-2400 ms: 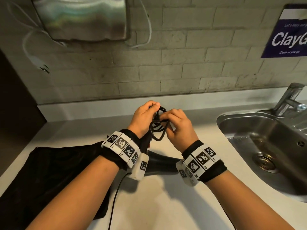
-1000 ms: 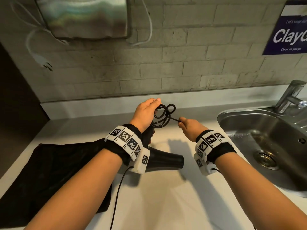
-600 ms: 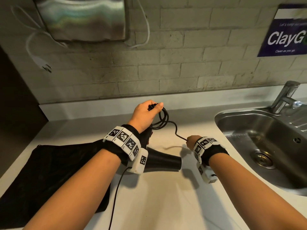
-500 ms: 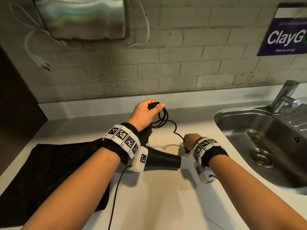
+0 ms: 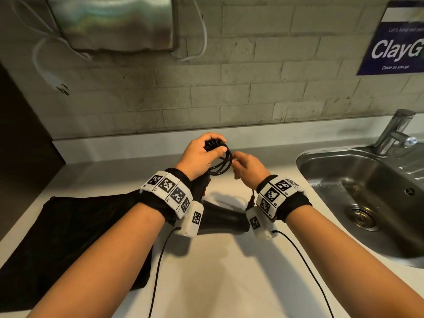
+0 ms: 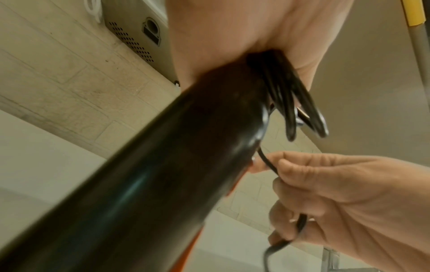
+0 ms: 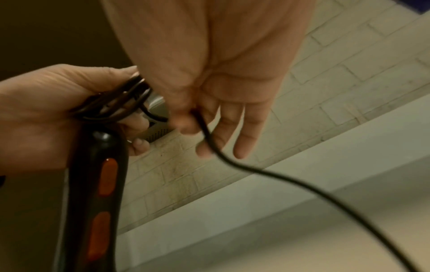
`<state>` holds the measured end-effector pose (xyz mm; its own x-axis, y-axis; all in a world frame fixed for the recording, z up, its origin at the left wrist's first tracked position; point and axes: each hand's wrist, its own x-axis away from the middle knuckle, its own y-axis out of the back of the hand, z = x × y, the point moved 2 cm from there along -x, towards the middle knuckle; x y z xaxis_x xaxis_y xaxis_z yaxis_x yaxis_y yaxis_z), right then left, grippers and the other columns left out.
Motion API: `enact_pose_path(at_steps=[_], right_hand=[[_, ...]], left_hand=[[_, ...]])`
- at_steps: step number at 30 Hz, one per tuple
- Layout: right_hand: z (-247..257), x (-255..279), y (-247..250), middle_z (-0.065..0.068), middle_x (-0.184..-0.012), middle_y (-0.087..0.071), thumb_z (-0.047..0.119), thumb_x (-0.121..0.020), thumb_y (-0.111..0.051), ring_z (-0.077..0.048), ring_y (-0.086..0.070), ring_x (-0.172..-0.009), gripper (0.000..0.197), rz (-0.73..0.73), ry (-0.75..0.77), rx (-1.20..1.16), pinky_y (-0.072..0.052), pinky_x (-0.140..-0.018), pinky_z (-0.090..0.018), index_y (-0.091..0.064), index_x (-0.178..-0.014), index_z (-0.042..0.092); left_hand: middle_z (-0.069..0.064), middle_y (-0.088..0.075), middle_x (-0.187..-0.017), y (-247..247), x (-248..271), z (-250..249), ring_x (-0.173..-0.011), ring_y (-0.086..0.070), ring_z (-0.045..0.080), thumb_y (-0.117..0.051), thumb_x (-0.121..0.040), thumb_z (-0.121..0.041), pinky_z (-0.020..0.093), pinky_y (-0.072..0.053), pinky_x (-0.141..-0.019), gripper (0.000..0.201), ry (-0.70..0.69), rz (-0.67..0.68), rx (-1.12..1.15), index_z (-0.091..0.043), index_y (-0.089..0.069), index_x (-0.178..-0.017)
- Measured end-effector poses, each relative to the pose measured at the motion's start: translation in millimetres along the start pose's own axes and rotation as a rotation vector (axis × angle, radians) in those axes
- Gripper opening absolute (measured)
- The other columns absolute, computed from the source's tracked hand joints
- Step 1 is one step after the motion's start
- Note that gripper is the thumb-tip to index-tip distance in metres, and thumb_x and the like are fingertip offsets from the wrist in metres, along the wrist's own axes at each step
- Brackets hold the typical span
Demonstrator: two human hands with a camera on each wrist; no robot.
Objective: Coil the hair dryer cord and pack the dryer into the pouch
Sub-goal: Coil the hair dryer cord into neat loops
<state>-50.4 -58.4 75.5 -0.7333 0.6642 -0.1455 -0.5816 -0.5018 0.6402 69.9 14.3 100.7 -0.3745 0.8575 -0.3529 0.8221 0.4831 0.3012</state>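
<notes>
My left hand [image 5: 199,154] grips the top of the black hair dryer's handle [image 6: 163,174] together with several loops of the black cord coil [image 5: 221,162] above the counter. The orange buttons on the handle [image 7: 100,184] face the right wrist view. The dryer's barrel [image 5: 222,219] hangs low behind my left wrist. My right hand [image 5: 247,171] is just right of the coil and pinches the loose cord [image 7: 279,176] between thumb and forefinger, its other fingers straight. The black pouch [image 5: 68,237] lies flat on the counter at the left.
A steel sink [image 5: 305,161] with a faucet [image 5: 394,131] takes up the right side. On the brick wall hang a metal dispenser [image 5: 110,21], a dangling white plug [image 5: 57,84] and a blue sign [image 5: 394,49]. Thin black wrist-camera cables [image 5: 158,271] trail over the white counter.
My right hand slid out to the right and down along the cord, then came back up beside the coil in my left hand. The left hand stayed in place.
</notes>
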Motion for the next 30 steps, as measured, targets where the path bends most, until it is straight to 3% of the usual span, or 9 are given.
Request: enact_pose_path(at_steps=[3,6,8,13,16,18,22,27,30], right_hand=[[3,-9,7,0.008,-0.063,-0.047,0.012,-0.095,-0.037,-0.019,-0.049,-0.072,0.028,-0.076,-0.025,0.08,-0.047,-0.079,-0.039,-0.061,-0.101,-0.001],[9,-17,15,-0.015,-0.086,-0.064,0.012,-0.095,-0.037,-0.03,-0.056,-0.085,0.028,-0.12,-0.038,0.136,-0.042,-0.077,-0.028,-0.062,-0.096,-0.001],[14,-22,18,-0.022,-0.098,-0.065,0.012,-0.094,-0.037,-0.033,-0.058,-0.094,0.027,-0.147,-0.02,0.172,-0.039,-0.074,-0.026,-0.062,-0.095,0.0],[31,-23,29,-0.022,-0.1,-0.065,0.011,-0.095,-0.036,-0.033,-0.057,-0.096,0.028,-0.277,0.033,0.14,-0.038,-0.075,-0.027,-0.06,-0.096,-0.003],[41,-18,35,-0.014,-0.085,-0.061,0.011,-0.095,-0.035,-0.026,-0.052,-0.082,0.027,-0.327,0.066,0.073,-0.037,-0.072,-0.026,-0.058,-0.097,-0.004],[44,-14,38,0.001,-0.067,-0.052,0.01,-0.095,-0.036,-0.021,-0.05,-0.076,0.026,-0.329,0.08,0.016,-0.041,-0.072,-0.03,-0.058,-0.094,-0.004],[48,-9,41,0.011,-0.062,-0.044,0.009,-0.094,-0.037,-0.018,-0.049,-0.069,0.025,-0.331,0.128,0.002,-0.038,-0.062,-0.025,-0.058,-0.092,-0.004],[54,-3,38,-0.008,-0.067,-0.054,0.008,-0.093,-0.039,-0.018,-0.049,-0.062,0.022,-0.298,0.229,-0.06,-0.038,-0.056,-0.014,-0.058,-0.091,-0.004],[50,2,34,-0.002,-0.063,-0.052,0.007,-0.093,-0.041,-0.012,-0.047,-0.058,0.018,-0.247,0.276,-0.054,-0.038,-0.054,-0.009,-0.057,-0.093,-0.001]], left_hand=[[-0.012,-0.057,-0.085,0,2,0,-0.083,-0.054,0.001,-0.063,-0.082,-0.007,0.005,-0.043,-0.074,0.018,0.009,0.018,0.028,-0.023,-0.058,-0.086],[-0.01,-0.058,-0.081,0,3,-2,-0.072,-0.055,-0.005,-0.063,-0.082,-0.008,0.003,-0.042,-0.065,0.018,0.022,0.033,0.071,-0.025,-0.058,-0.08],[-0.007,-0.057,-0.077,0,4,-3,-0.06,-0.053,-0.007,-0.06,-0.085,-0.012,0.007,-0.039,-0.058,0.016,0.048,0.034,0.104,-0.026,-0.057,-0.078],[-0.006,-0.054,-0.073,-1,1,-1,-0.061,-0.046,0.008,-0.057,-0.087,-0.016,0.02,-0.04,-0.059,0.011,0.08,0.012,0.027,-0.025,-0.057,-0.082],[-0.009,-0.051,-0.068,-2,-1,-2,-0.057,-0.043,0.012,-0.055,-0.088,-0.015,0.023,-0.04,-0.056,0.02,0.093,0.004,-0.027,-0.019,-0.061,-0.107],[-0.011,-0.048,-0.06,-2,-2,-2,-0.052,-0.041,0.011,-0.054,-0.088,-0.013,0.022,-0.039,-0.055,0.028,0.113,0.012,-0.054,-0.015,-0.062,-0.114],[-0.011,-0.054,-0.063,0,-4,-4,-0.054,-0.046,0.008,-0.056,-0.087,-0.017,0.023,-0.039,-0.057,0.023,0.105,0.047,-0.149,-0.014,-0.068,-0.106],[-0.008,-0.054,-0.071,2,-2,-5,-0.06,-0.049,0.009,-0.055,-0.089,-0.022,0.02,-0.041,-0.057,0.016,0.088,0.045,-0.169,-0.017,-0.062,-0.102],[-0.005,-0.05,-0.067,2,-1,-3,-0.06,-0.048,0.009,-0.051,-0.091,-0.022,0.018,-0.04,-0.056,0.008,0.089,-0.001,-0.13,-0.017,-0.056,-0.096]])
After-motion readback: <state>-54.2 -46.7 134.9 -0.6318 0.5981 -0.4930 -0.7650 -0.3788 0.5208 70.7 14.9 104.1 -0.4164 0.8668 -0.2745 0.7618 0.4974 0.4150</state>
